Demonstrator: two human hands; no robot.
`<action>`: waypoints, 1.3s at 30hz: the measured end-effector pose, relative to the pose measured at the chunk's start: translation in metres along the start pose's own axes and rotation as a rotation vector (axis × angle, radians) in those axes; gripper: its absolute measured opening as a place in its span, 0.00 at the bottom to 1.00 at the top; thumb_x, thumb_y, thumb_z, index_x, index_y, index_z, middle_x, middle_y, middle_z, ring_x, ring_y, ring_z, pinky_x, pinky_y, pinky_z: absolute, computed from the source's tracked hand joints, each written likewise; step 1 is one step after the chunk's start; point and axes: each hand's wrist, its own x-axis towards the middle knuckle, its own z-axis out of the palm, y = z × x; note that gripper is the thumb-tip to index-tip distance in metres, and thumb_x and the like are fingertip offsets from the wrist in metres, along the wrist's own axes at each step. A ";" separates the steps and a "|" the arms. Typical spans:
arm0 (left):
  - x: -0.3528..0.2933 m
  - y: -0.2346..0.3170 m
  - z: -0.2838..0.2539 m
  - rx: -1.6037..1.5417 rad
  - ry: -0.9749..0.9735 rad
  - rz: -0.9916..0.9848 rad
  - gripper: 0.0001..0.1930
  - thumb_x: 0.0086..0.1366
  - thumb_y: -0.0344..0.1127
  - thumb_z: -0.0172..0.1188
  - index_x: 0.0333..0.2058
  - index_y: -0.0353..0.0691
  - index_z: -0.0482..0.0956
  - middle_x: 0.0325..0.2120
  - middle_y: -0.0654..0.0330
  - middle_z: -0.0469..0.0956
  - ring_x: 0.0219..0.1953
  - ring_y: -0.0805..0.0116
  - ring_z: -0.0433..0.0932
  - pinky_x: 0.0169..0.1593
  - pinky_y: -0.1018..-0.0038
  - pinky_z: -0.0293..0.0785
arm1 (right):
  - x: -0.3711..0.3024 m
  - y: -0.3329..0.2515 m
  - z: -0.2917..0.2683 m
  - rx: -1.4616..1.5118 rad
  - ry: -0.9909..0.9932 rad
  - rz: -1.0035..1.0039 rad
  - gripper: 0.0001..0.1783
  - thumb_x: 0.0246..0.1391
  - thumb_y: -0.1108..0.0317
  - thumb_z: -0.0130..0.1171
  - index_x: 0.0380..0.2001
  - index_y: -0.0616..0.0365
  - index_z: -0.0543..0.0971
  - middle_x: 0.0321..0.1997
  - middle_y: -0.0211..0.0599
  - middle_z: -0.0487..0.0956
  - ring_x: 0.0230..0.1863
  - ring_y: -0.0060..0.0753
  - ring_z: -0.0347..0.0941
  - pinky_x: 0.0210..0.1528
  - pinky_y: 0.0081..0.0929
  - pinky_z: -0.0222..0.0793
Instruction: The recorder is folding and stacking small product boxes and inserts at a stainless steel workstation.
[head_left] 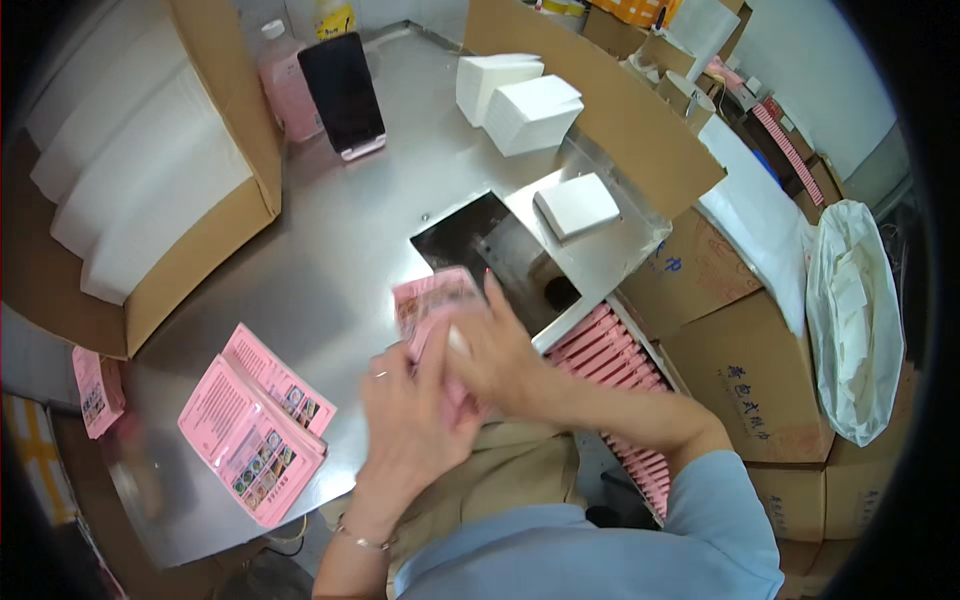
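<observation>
Head view: both hands are clasping a pink printed packet over a metal worktable

Near the middle of the frame, the left hand [418, 405] and the right hand [505, 360] are coming together on a pink printed packet [437, 295], closing on its lower part while its top end is showing above the fingers. The right thumb is lying across it, and the right index finger is pointing upward, off the packet. Motion is blurring the hands and the packet, so the exact finger contact is hard to tell. A bracelet [365, 540] is circling the left wrist.

Just above and to the right, a rectangular opening [462, 232] is interrupting the metal worktable [335, 250]. Beyond it, a single block of white folded napkins [580, 206] is resting on the metal, and two more napkin blocks [535, 112] are standing side by side at the upper centre. At the lower left, a pile of pink printed packets [240, 440] is lying on the worktable.

At the upper left, a black smartphone [343, 90] is leaning on a stand beside a pink bottle [285, 85], and an open carton [190, 275] is holding white stacks. Right of centre, below the worktable's edge, more pink packets [610, 365] are standing in a long row. At the right, a white plastic bag [855, 335] is sitting by brown cardboard boxes [760, 385].
</observation>
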 end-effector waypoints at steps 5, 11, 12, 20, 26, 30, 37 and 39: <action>-0.002 -0.002 -0.018 -0.028 -0.023 -0.113 0.35 0.56 0.29 0.66 0.64 0.40 0.68 0.39 0.51 0.72 0.41 0.53 0.72 0.41 0.62 0.69 | 0.041 0.057 0.019 0.081 -0.213 0.309 0.08 0.57 0.72 0.52 0.39 0.62 0.76 0.37 0.57 0.80 0.44 0.61 0.76 0.58 0.59 0.65; -0.050 -0.023 -0.070 0.058 0.175 -0.037 0.16 0.48 0.22 0.58 0.38 0.40 0.76 0.41 0.51 0.76 0.46 0.46 0.74 0.52 0.55 0.68 | 0.001 0.079 0.001 -0.127 -0.398 0.457 0.10 0.56 0.62 0.61 0.30 0.58 0.82 0.29 0.46 0.82 0.33 0.50 0.81 0.37 0.47 0.74; -0.062 -0.028 -0.083 0.240 0.293 -0.211 0.15 0.49 0.22 0.58 0.38 0.39 0.75 0.41 0.51 0.76 0.48 0.45 0.73 0.55 0.53 0.66 | 0.010 0.075 -0.010 -0.310 -0.113 0.445 0.09 0.56 0.63 0.62 0.31 0.58 0.81 0.30 0.43 0.81 0.34 0.47 0.79 0.38 0.45 0.72; -0.097 -0.076 -0.109 0.240 0.101 -0.493 0.10 0.58 0.20 0.57 0.39 0.36 0.74 0.36 0.53 0.73 0.45 0.51 0.71 0.56 0.55 0.65 | -0.006 0.145 -0.020 -0.544 0.257 0.509 0.09 0.55 0.65 0.60 0.28 0.60 0.80 0.34 0.40 0.72 0.40 0.43 0.69 0.40 0.42 0.65; -0.024 -0.033 -0.008 0.123 0.011 -0.100 0.08 0.59 0.29 0.65 0.37 0.44 0.77 0.35 0.55 0.72 0.44 0.53 0.71 0.47 0.58 0.61 | -0.016 0.151 -0.024 -0.367 0.261 0.537 0.07 0.54 0.68 0.61 0.35 0.58 0.83 0.36 0.41 0.74 0.42 0.44 0.71 0.40 0.43 0.66; -0.012 -0.011 0.014 -0.045 0.013 -0.072 0.09 0.60 0.30 0.65 0.39 0.40 0.77 0.37 0.54 0.72 0.43 0.53 0.71 0.46 0.58 0.64 | -0.022 0.159 -0.035 -0.372 0.356 0.445 0.17 0.49 0.73 0.63 0.45 0.60 0.81 0.36 0.42 0.74 0.42 0.46 0.71 0.42 0.42 0.67; -0.018 -0.026 -0.008 -0.107 -0.116 -0.054 0.38 0.48 0.44 0.71 0.57 0.33 0.72 0.64 0.39 0.66 0.67 0.40 0.63 0.59 0.52 0.62 | -0.023 -0.041 -0.023 0.092 0.135 -0.306 0.19 0.55 0.62 0.59 0.48 0.56 0.80 0.48 0.45 0.78 0.60 0.53 0.74 0.61 0.66 0.69; -0.020 -0.031 -0.006 0.237 0.009 -0.042 0.41 0.49 0.47 0.70 0.61 0.34 0.70 0.66 0.40 0.64 0.68 0.37 0.61 0.60 0.50 0.60 | -0.011 -0.033 -0.009 0.073 0.173 -0.143 0.22 0.45 0.62 0.63 0.45 0.58 0.82 0.44 0.44 0.78 0.52 0.48 0.77 0.61 0.66 0.67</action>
